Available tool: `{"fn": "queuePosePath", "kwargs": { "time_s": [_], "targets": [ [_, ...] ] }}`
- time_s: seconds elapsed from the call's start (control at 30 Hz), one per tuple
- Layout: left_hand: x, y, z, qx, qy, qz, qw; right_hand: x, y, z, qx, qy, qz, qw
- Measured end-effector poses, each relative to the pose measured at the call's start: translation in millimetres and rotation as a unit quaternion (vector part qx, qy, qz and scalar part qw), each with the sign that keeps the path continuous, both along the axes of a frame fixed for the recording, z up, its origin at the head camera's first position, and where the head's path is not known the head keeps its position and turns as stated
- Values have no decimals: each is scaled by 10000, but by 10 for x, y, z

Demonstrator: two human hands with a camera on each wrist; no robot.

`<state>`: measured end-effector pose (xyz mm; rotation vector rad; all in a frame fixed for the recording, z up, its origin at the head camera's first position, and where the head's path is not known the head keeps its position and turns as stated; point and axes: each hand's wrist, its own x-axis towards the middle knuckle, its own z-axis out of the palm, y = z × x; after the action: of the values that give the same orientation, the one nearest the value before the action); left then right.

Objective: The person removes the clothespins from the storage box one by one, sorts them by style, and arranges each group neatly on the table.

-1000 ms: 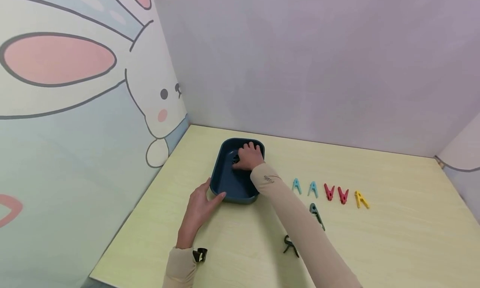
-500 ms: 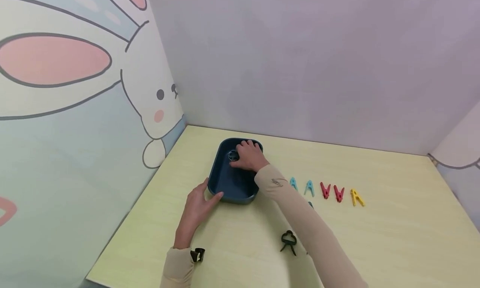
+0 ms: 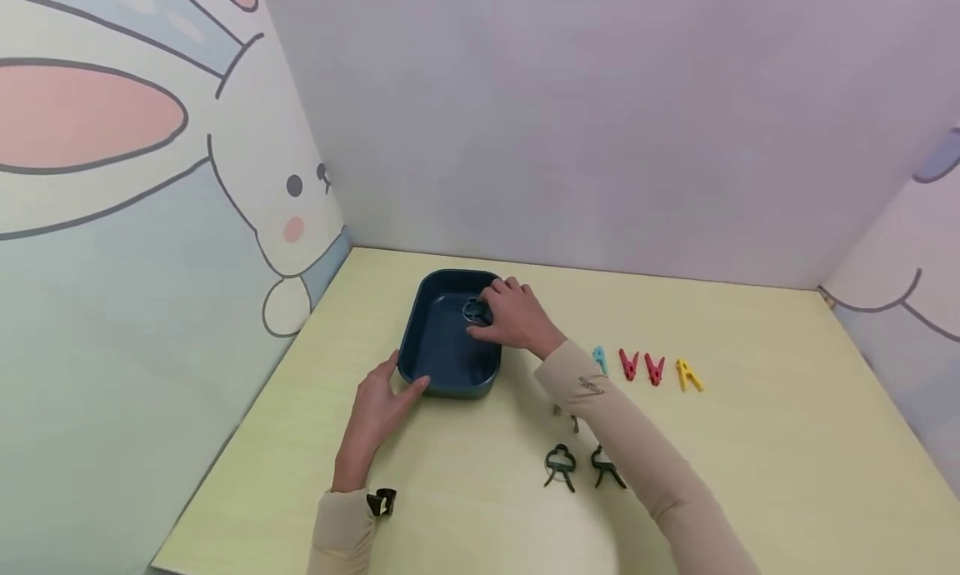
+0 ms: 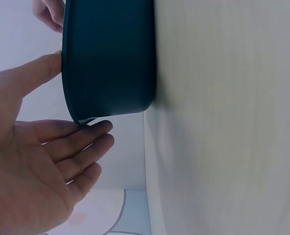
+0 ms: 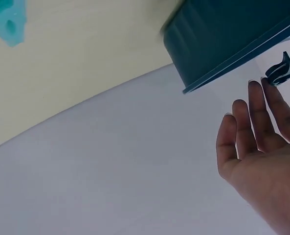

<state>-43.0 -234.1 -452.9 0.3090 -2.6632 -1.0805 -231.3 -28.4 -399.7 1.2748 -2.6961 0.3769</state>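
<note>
A dark blue tray (image 3: 452, 390) stands on the table. My left hand (image 3: 377, 410) spans its near left corner from outside; in the left wrist view the thumb (image 4: 43, 72) touches the rim and the nearly straight fingers lie at the corner. My right hand (image 3: 517, 315) is over the tray's far right part, pinching a dark clip (image 3: 474, 310). In the right wrist view the clip (image 5: 280, 72) sits at the index fingertip, above the rim; the thumb is out of that view. Two more dark clips (image 3: 559, 467) lie near my right forearm, one partly covered by the sleeve.
Right of the tray are two red clothespins (image 3: 628, 364), a yellow clothespin (image 3: 688, 375) and a light blue clothespin (image 3: 600, 359) partly behind the sleeve. Another clip (image 3: 567, 417) is mostly hidden by the forearm. A wall (image 3: 570, 142) rises behind the table (image 3: 465, 492).
My right hand has moved right within the tray with the clip, toward the right rim. The left hand stays at the corner. The head view has shifted slightly right.
</note>
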Motion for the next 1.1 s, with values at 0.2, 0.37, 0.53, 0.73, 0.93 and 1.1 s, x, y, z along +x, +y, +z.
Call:
{"fn": "queuePosePath", "kwargs": {
  "time_s": [0.2,0.37,0.53,0.73,0.93,1.1],
  "targets": [
    [-13,-43,6,87,-96,-77,9999,132,329,30,-232,10,-212,9995],
    [-5,-73,26,96,-135,-94,9998,252,605,32,-348,68,-453,9983],
    [23,-97,61,114,-188,-79,9997,393,868,19,-333,83,-727,9968],
    [22,-110,82,108,-233,-110,9996,583,1210,-12,-362,268,-955,9944],
    [13,-139,99,181,-440,-122,9988,777,1522,-109,-517,325,-1134,9917],
    [13,-160,114,232,-516,-196,9982,943,1750,-205,-539,288,-1358,9888]
  ]
}}
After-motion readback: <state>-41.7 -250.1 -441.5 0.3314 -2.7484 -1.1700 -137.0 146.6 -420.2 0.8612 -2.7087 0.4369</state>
